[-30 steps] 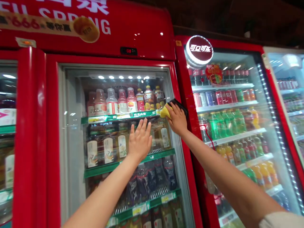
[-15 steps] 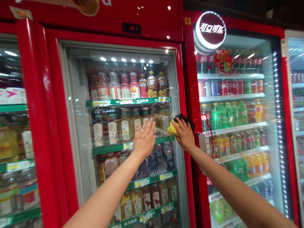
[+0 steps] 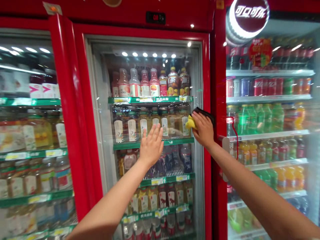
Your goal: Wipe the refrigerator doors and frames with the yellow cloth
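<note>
My left hand is held up with its fingers spread before the glass door of the middle red fridge, with nothing in it. My right hand holds a yellow cloth at the right edge of the same door, its fingers bent over the cloth. A black piece shows above and beside those fingers, by the red frame; what it is exactly I cannot make out. Behind the glass, bottles stand in rows on shelves with green edges.
On the right a second fridge holds cans and bottles, with a round lit sign at its top. A grey handle juts out beside my right wrist. Further drinks stand behind glass in the left fridge.
The view has swung left, so the fridges appear further right. My right hand has shifted right in the picture with the cloth, nearer the red frame. My left hand stays raised and spread.
</note>
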Demonstrator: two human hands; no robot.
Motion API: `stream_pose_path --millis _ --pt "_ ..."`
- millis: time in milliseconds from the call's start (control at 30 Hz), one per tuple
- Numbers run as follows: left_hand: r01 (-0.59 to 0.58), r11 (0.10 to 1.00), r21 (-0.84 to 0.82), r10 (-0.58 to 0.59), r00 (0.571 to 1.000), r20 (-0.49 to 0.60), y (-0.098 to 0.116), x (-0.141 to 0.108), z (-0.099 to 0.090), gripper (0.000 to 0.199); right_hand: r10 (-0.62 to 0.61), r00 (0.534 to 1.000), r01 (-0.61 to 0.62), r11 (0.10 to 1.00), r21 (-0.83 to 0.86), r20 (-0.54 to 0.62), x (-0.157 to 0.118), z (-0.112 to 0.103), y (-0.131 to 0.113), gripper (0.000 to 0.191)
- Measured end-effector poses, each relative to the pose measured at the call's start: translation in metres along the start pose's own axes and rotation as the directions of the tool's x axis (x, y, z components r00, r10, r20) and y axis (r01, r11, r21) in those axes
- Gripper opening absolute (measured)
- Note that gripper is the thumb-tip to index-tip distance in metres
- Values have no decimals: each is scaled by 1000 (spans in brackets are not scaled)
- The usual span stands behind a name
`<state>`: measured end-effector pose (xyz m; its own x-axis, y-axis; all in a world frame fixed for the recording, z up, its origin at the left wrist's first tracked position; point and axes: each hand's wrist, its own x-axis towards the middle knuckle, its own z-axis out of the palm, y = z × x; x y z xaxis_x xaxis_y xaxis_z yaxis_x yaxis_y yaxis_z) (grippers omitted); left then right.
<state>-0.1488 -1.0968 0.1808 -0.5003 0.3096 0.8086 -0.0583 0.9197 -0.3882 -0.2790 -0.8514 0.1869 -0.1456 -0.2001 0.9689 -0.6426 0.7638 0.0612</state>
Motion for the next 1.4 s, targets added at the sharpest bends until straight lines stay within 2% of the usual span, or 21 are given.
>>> stream_pose_path --millis 67,133,200,267,300,367,433,500,567,633,700,800,867,933,1000,1067,1133,1200,1300,1333,1400 --pt "21 1000 11 -21 1000 -16 -6 -1 -1 58 49 998 -48 999 9 -33 27 6 -21 69" --pt "32 999 14 -31 999 -22 -8 -3 0 58 -7 1000 7 1000 9 5 32 14 -45 69" --pt "35 999 10 -35 999 -21 -8 -7 2 59 -158 982 157 987 18 104 13 19 -57 69" --pt "35 999 5 -35 999 -9 -8 -14 2 59 -302 931 300 953 42 204 -17 18 -52 66" --pt "33 999 4 -33 999 1 -9 -18 2 59 -332 916 331 943 47 226 -28 16 -44 64" --pt "28 1000 8 -28 999 24 -13 -26 1 59 -293 935 293 956 31 197 -33 12 -28 60" --pt "34 999 20 -34 999 32 -19 -32 -1 60 -170 981 169 985 14 96 -13 12 -24 60" --pt "57 997 44 -59 998 25 -27 -35 -2 62 -48 999 48 998 30 -10 22 16 -40 65" --pt "88 994 72 -89 996 17 -33 -36 -4 64 -6 998 10 998 65 -56 49 23 -73 70" --pt "114 989 97 -116 993 15 -39 -38 -6 64 -75 997 78 992 100 -33 53 29 -105 72" --pt "138 984 114 -141 990 18 -45 -41 -9 63 -218 976 213 968 132 25 35 32 -120 72" --pt "155 980 122 -161 986 35 -55 -46 -14 62 -377 923 362 918 163 75 0 31 -106 67" --pt "146 982 118 -152 987 44 -64 -48 -18 61 -349 936 339 930 141 55 -3 29 -89 63" --pt "144 983 112 -148 989 28 -75 -47 -20 61 -227 974 226 969 103 -2 14 28 -86 61" --pt "161 981 107 -161 987 -11 -86 -45 -21 63 -104 993 108 990 86 -52 43 30 -103 64" --pt "183 978 103 -179 983 -47 -96 -42 -21 66 -69 996 74 993 92 -60 66 34 -135 66" --pt "189 977 101 -184 981 -61 -105 -43 -21 68 -139 990 141 984 110 -25 70 41 -167 67" --pt "190 976 104 -185 981 -52 -114 -49 -23 69 -271 962 264 954 140 26 55 46 -185 67" --pt "179 976 124 -179 984 -12 -127 -65 -30 66 -416 907 400 900 172 70 24 49 -180 62" --pt "171 976 134 -174 985 5 -132 -71 -32 64 -416 907 402 900 169 59 20 49 -174 59" --pt "161 975 154 -168 985 32 -143 -82 -38 62 -346 938 341 927 154 2 28 50 -169 55"
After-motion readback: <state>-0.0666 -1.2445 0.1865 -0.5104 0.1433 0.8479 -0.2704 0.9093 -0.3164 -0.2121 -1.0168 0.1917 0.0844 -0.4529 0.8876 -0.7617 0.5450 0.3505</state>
